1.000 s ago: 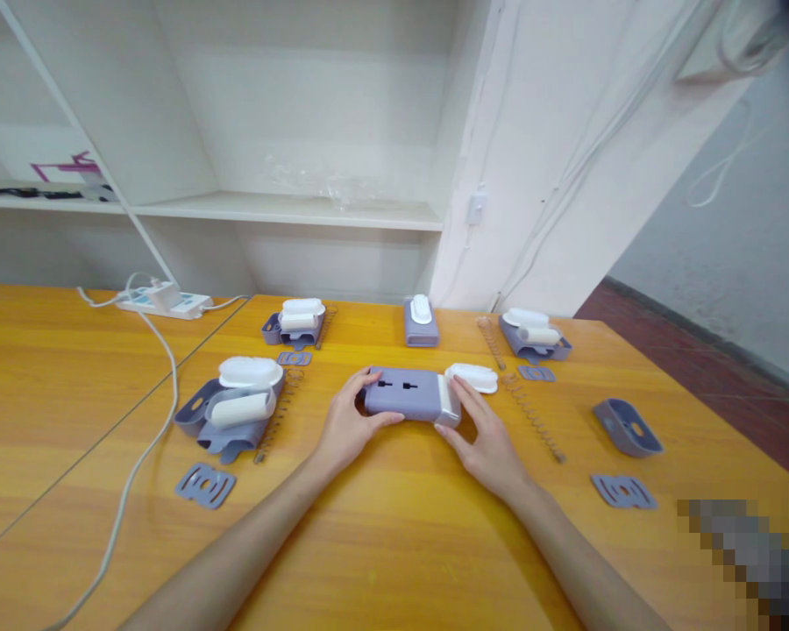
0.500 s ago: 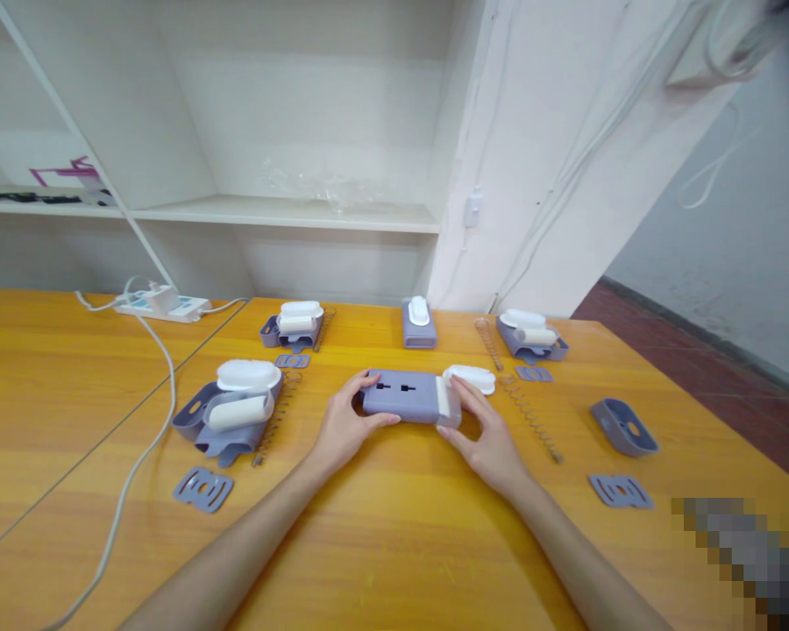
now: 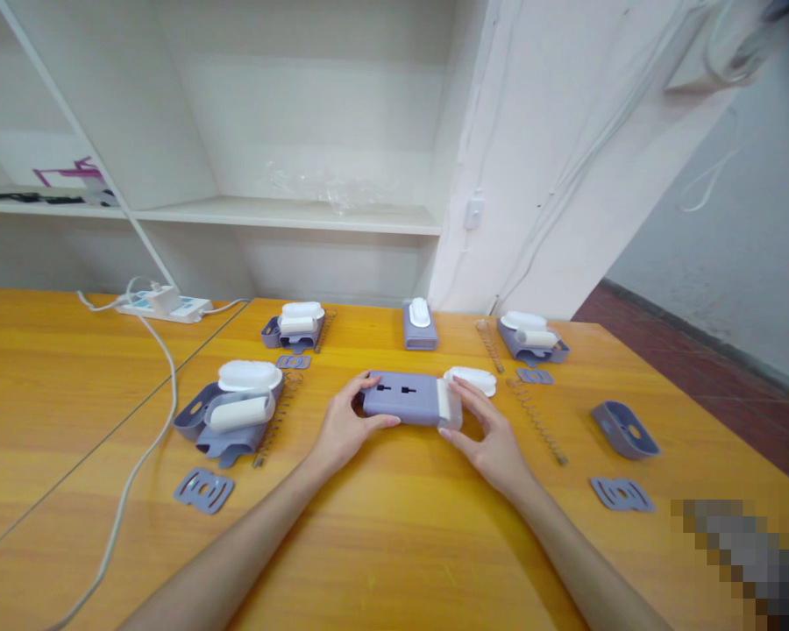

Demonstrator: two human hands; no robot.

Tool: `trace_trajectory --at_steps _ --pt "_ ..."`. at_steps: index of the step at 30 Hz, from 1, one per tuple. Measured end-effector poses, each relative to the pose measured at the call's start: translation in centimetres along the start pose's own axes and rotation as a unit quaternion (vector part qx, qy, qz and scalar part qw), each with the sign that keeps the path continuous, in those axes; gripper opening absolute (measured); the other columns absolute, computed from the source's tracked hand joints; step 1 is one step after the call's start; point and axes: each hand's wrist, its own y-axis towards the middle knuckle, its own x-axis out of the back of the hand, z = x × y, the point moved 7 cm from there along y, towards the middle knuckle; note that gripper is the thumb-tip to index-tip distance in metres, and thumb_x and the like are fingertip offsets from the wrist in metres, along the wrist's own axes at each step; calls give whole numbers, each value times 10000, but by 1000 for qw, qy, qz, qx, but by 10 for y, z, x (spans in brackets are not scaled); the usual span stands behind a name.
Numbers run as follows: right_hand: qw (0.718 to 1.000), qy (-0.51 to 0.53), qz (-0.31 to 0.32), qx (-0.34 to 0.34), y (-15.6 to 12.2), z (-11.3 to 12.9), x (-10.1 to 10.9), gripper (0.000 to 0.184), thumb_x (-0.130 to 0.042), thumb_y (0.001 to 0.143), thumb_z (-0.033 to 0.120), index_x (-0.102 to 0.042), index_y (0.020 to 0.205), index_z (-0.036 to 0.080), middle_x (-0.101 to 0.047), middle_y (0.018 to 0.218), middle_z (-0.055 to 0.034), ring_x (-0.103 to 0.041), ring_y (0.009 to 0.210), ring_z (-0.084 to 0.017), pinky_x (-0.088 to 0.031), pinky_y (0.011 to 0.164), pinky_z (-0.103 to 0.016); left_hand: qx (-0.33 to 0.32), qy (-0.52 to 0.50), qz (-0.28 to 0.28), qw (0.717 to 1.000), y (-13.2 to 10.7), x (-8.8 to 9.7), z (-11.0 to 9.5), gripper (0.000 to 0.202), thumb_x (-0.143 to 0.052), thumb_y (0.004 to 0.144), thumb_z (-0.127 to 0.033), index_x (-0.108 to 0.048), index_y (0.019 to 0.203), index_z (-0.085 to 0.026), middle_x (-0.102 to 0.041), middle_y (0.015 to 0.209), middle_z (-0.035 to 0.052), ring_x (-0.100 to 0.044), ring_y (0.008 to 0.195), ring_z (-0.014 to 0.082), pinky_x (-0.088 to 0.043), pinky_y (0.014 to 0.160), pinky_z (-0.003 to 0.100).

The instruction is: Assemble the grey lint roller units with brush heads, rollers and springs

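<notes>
In the head view a purple-grey plastic housing [image 3: 401, 399] with two dark keyhole-shaped slots lies sideways between my hands. My left hand [image 3: 343, 419] is closed around its left end, fingers behind and thumb in front. At the right end sits a translucent whitish end piece [image 3: 451, 405]. My right hand [image 3: 490, 434] pinches this piece between thumb and fingers. Just behind my right fingers rests a white oval brush-like part [image 3: 472, 380], partly hidden. To the right lie a coil spring [image 3: 540, 425], a purple-grey open cap [image 3: 624, 429] and a slotted plate [image 3: 621, 494].
Left of my hands is a group of like parts [image 3: 240, 412] with a spring [image 3: 280, 416] and a slotted plate [image 3: 203, 490]. Similar groups stand back left [image 3: 294, 326] and back right [image 3: 534, 337]. A housing with a white part [image 3: 420, 326] stands behind. A white cable [image 3: 128, 478] crosses the left.
</notes>
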Motion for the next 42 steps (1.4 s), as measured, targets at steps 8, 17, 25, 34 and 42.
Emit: trace_trajectory --at_steps 8,17,25,34,42 --pt "1000 -14 -6 -4 0 3 1 555 -705 712 273 -552 1245 245 -452 1382 -87 -406 1282 -271 -311 1083 -483 1 -4 1 1000 -1 -1 -3 660 -842 503 -359 -618 1103 -201 -523 1314 122 -505 1201 270 -342 1058 424" --pt "995 83 33 -49 -3 -2 -7 742 -721 718 282 -389 1380 235 -422 1415 -92 -408 1291 -248 -306 1095 -467 -5 -8 14 1000 -1 -1 -3 656 -840 514 -352 -610 1111 -208 -516 1322 121 -503 1203 267 -342 1056 428" --pt "982 171 9 -76 -4 -14 -10 762 -777 656 331 -460 1335 191 -476 1363 -119 -484 1226 -274 -375 1054 -463 -3 -14 8 1000 0 1 -3 645 -838 517 -351 -612 1102 -197 -533 1304 123 -516 1188 257 -353 1047 419" --pt "998 -62 30 -2 -5 3 -4 629 -737 695 374 -539 1276 233 -550 1286 -71 -501 1202 -315 -360 1050 -534 -4 -1 20 1000 -2 1 -5 651 -843 504 -350 -619 1097 -203 -526 1315 124 -509 1197 273 -349 1050 434" --pt "989 -134 47 40 -5 3 -10 617 -676 757 372 -484 1327 239 -535 1314 -79 -495 1212 -293 -390 1035 -503 -35 54 11 998 -3 1 -15 626 -839 506 -360 -623 1070 -198 -565 1237 119 -523 1162 277 -368 1021 431"
